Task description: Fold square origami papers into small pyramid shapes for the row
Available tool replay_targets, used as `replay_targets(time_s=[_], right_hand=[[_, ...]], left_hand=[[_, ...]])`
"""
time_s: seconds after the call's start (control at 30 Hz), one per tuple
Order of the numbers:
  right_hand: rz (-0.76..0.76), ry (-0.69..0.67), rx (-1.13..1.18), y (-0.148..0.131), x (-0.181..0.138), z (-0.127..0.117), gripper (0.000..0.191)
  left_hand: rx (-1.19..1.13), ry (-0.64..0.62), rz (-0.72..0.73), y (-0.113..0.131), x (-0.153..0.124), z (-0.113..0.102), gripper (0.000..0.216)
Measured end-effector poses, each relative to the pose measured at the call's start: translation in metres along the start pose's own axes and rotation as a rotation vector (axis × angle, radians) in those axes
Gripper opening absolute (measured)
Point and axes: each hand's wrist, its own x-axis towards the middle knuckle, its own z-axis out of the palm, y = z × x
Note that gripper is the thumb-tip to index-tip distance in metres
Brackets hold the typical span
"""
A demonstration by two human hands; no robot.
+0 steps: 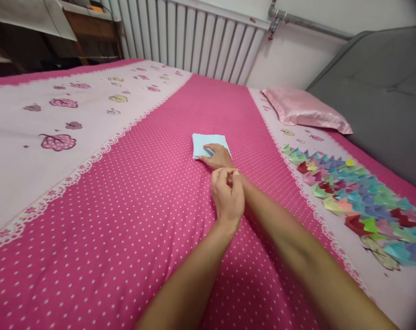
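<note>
A small stack of square light blue paper point(198, 143) lies on the pink dotted bedspread. Over its near right part is my right hand point(220, 156), thumb at the near edge and fingers on top. Between thumb and fingers a darker blue patch shows, where the top sheet seems bent up in the grip. My left hand point(227, 195) is curled closed just in front of the right wrist, fingertips drawn toward the thumb. Nothing shows in it; whether it touches the wrist, I cannot tell.
Rows of folded paper pieces point(357, 192) in many colours cover the bed's right side. Behind them are a pink pillow point(306, 109) and a grey headboard point(376, 82). A white radiator point(194, 39) stands along the far wall, with a wooden desk point(89, 27) at far left.
</note>
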Motion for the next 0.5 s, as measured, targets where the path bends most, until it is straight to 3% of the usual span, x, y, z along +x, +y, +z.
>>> replay_targets(time_s=[0.37,0.5], right_hand=[[0.059,0.009,0.013,0.001,-0.003,0.0,0.025],[0.102,0.155,-0.051,-0.003,-0.001,-0.01,0.026]], left_hand=[[0.002,-0.016,-0.01,0.0,-0.001,0.0,0.015],[0.009,-0.013,0.008,0.002,0.0,-0.001,0.015]])
